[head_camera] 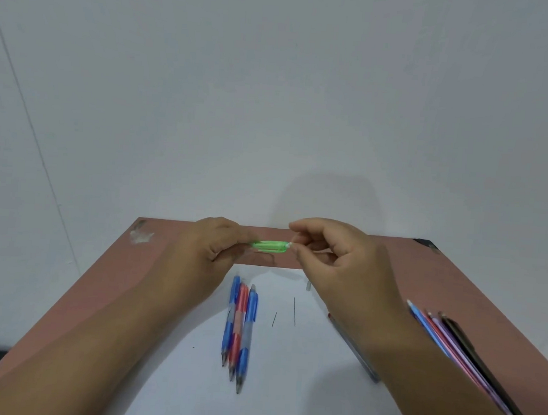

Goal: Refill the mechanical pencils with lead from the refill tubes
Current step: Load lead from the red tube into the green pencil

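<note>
My left hand (208, 251) grips one end of a green mechanical pencil (270, 246), held level above the far part of the table. My right hand (334, 260) pinches the small white tip at the pencil's right end (290, 244). Below the hands, three mechanical pencils lie side by side on white paper: a blue one (231, 317), a red one (239, 328) and another blue one (247, 332). Two thin loose leads (294, 312) (274, 319) lie on the paper to their right. A small grey cap (307, 286) stands near the paper's far edge.
The white paper (286, 386) covers the middle of a reddish-brown table (423, 276). Another pencil (353, 349) lies partly under my right forearm. Several more pencils (460, 353) lie in a bundle at the right. A plain wall rises behind the table.
</note>
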The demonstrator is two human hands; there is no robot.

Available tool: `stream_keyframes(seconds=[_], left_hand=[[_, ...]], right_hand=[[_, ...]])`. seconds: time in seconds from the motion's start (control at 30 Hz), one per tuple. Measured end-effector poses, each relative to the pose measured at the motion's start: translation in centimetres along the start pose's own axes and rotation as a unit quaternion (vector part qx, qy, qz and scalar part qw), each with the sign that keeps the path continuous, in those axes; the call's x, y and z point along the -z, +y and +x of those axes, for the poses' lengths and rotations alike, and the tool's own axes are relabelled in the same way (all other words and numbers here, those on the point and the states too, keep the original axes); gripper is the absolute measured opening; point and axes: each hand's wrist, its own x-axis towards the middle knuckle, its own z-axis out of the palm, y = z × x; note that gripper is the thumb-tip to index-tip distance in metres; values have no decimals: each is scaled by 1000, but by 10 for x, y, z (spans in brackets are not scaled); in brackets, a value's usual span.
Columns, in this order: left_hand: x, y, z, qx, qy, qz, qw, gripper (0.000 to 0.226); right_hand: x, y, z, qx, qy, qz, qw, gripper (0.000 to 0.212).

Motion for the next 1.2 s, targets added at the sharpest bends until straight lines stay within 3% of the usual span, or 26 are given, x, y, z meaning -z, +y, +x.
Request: stream_keyframes(seconds=[0.47,0.57,0.7,0.87,0.97,1.0,1.13,1.2], left_hand=[[3,1,-1,-42,11,26,999,33],[2,2,1,-47,10,42,998,25],[1,-2,-1,6,2,48,999,23],[5,-8,-1,32,9,54,998,26],[6,-8,-1,58,4,40,998,29],[6,-8,-2,55,5,40,998,29],[5,-9,-2,41,9,33,999,25],[5,-9,-2,42,8,31,999,24]], right_hand=[[-1,14,3,120,39,-151,980,28],[0,10,2,80,46,-118,989,21],[7,12,8,-70,-20,-37,997,25],[9,36,14,-134,-153,-186,961,27],[6,32,20,-175,-283,-249,910,35],[5,30,22,-184,-292,-253,904,33],[4,29,17,-179,-250,-239,921,23],[2,33,11,-179,-151,-153,960,15]])
